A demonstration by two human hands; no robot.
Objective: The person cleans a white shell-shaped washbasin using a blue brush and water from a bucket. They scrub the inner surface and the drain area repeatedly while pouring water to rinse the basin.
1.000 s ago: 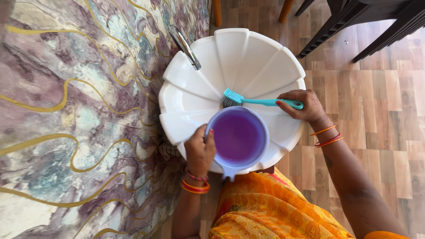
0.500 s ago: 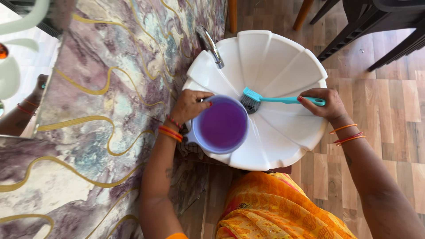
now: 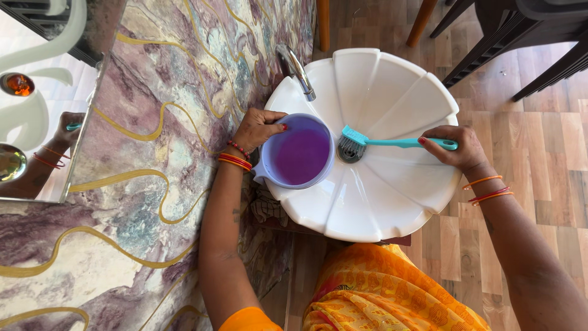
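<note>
Head view: my left hand [image 3: 257, 130] grips the rim of the purple mug [image 3: 298, 153], full, inside the white basin [image 3: 392, 202]. My right hand [image 3: 458, 148] clamps the teal brush [image 3: 392, 142], bristles at the drain. Scrubbing's underway; no rinse water poured yet.

A: A white fluted basin [image 3: 392, 202] is seen; a lilac mug [image 3: 298, 153] is gripped by the left hand [image 3: 257, 129], a teal brush [image 3: 392, 141] by the right hand [image 3: 456, 147].

B: Wall [image 3: 159, 122] at left is marbled purple-grey with gold veins. Floor [image 3: 539, 153] at right is light wood planks. Orange patterned cloth [image 3: 386, 294] is noted near, red-orange bangles [image 3: 236, 162] on the wrists.
</note>
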